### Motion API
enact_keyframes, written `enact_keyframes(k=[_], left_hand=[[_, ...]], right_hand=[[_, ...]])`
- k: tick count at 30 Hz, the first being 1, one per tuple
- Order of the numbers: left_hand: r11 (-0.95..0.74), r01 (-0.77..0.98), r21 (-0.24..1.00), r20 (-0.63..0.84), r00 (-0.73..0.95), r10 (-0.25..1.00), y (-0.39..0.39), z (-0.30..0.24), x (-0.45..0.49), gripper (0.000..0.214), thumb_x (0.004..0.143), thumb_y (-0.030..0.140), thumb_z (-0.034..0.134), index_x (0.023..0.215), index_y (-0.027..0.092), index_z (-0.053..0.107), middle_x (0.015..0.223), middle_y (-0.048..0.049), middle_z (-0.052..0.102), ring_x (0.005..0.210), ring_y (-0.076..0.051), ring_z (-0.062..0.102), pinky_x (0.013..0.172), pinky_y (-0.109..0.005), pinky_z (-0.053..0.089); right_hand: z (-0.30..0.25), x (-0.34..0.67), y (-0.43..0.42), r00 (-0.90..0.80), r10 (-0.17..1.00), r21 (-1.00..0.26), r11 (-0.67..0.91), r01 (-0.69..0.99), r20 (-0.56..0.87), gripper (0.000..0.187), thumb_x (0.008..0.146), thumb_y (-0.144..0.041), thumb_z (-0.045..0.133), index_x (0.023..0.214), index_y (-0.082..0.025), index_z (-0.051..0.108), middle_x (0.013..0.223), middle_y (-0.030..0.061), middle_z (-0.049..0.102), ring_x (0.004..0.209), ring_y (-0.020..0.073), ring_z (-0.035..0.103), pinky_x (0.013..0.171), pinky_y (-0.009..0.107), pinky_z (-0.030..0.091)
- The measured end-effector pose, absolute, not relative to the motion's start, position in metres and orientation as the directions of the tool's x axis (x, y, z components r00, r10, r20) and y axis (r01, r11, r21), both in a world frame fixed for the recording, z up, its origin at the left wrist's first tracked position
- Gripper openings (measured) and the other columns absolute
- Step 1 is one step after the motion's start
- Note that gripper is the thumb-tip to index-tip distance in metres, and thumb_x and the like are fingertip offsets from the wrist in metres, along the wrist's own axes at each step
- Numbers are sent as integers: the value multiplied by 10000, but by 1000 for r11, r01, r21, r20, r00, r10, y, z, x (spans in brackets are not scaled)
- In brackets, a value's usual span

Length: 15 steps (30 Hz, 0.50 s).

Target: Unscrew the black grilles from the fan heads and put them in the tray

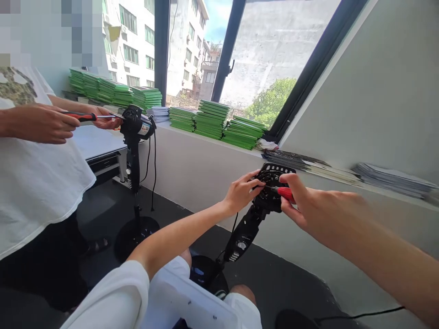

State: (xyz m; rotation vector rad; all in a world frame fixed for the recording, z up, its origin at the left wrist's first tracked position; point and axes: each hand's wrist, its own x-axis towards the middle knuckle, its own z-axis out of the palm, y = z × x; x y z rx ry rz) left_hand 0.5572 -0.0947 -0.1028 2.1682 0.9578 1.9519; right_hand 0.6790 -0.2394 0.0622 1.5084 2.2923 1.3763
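Observation:
A black pedestal fan [245, 230] without grille or blades stands in front of me, its column leaning and its round motor head [269, 198] facing up toward me. My right hand [300, 201] grips a screwdriver [285, 193] by its red handle, the tip pointing left at the middle of the head. On the head's left side, my left hand [244, 191] has its fingers bent against the housing, close to the screwdriver tip. Any small part between those fingertips is too small to make out.
A white plastic bin [192, 297] sits at my lap. At left, a co-worker's hand [48, 122] holds another screwdriver [80, 117] against a second fan [132, 151]. Stacks of green booklets [212, 119] and grey sheets [394, 179] line the sill. A black cable [370, 315] runs along the floor.

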Motion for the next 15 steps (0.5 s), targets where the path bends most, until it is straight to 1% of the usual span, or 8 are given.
enact_keyframes(k=[1,4,5,7,9,12,13,15], left_hand=[[-803,397,445,875,-4,484,-95,-103,558,176,976,236,614,1050,247,773,1462,-63,626,1248,-256,681,1062,-398,590],[-803,403,440,875,7,483,-96,-105,558,194,979,251,613,1097,264,767,1472,-64,614,1250,-254,677,1059,-403,589],[-803,405,438,876,10,482,-96,-104,558,199,981,253,609,1104,264,765,1474,-69,610,1255,-255,674,1054,-401,591],[-801,410,436,877,3,480,-98,-104,558,207,987,248,597,1111,257,761,1468,-81,610,1269,-256,663,1050,-398,591],[-799,415,435,880,-6,476,-99,-103,559,213,991,240,587,1115,255,759,1460,-84,611,1288,-255,647,1048,-396,589],[-800,424,425,885,-8,466,-101,-101,561,193,976,234,612,1092,248,765,1455,-88,605,1278,-260,644,1031,-399,594],[-801,425,422,886,-6,464,-101,-100,562,186,969,229,622,1084,247,766,1459,-89,600,1280,-264,641,1032,-403,592],[-797,423,432,882,-12,472,-103,-99,563,181,961,219,629,1076,253,765,1466,-82,593,1278,-264,640,1040,-406,586]], right_hand=[[62,680,-239,-511,766,705,109,700,389,323,1030,-434,440,1093,-174,620,506,20,572,467,206,598,483,273,173],[67,682,-238,-445,777,701,8,713,444,434,1051,-473,356,935,-164,637,477,55,543,494,234,610,487,291,189],[69,682,-237,-444,779,692,17,722,444,414,1045,-473,378,946,-166,638,501,64,567,515,238,623,490,293,197],[73,683,-236,-474,783,669,100,736,404,341,1016,-459,452,1065,-171,629,567,63,630,531,231,636,492,288,208],[76,683,-235,-492,785,662,142,736,378,363,1011,-457,447,1144,-163,614,581,66,650,520,229,632,494,286,213],[79,683,-235,-464,788,683,76,726,405,476,1046,-465,303,984,-147,652,543,112,625,531,253,637,506,298,224],[80,684,-235,-461,792,679,82,730,401,481,1043,-465,301,971,-149,656,553,117,633,542,257,642,508,298,228],[82,684,-236,-487,802,652,168,739,346,416,1016,-454,372,1086,-154,652,597,96,669,545,247,642,506,286,236]])
